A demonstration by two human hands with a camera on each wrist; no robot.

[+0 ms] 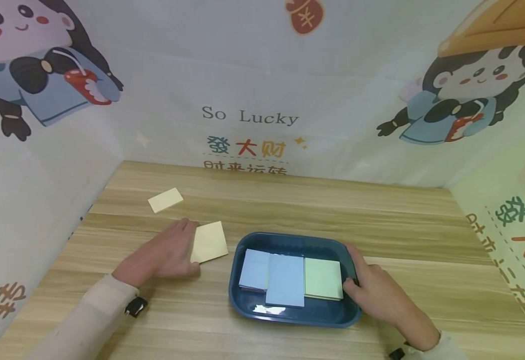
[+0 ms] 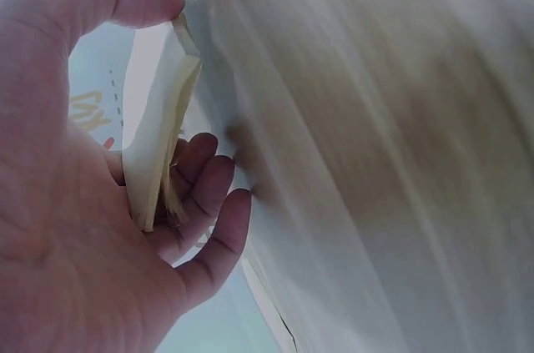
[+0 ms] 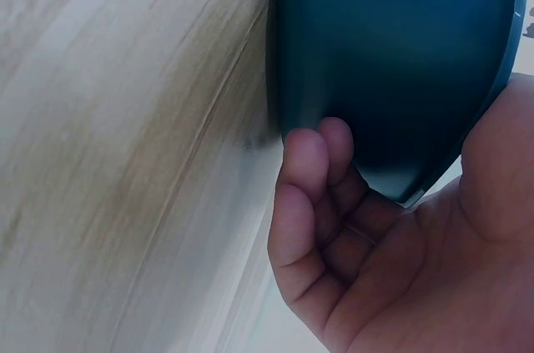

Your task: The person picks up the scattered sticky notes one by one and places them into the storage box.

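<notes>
My left hand pinched the yellow sticky-note pad between thumb and curled fingers, the pad lying on the wooden surface just left of the blue tray. My right hand gripped the tray's right rim, thumb over the edge beside the green pad.

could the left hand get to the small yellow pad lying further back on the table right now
Probably not freely: the left hand is already gripping the nearer yellow pad. The table between it and the far yellow pad looks bare.
</notes>
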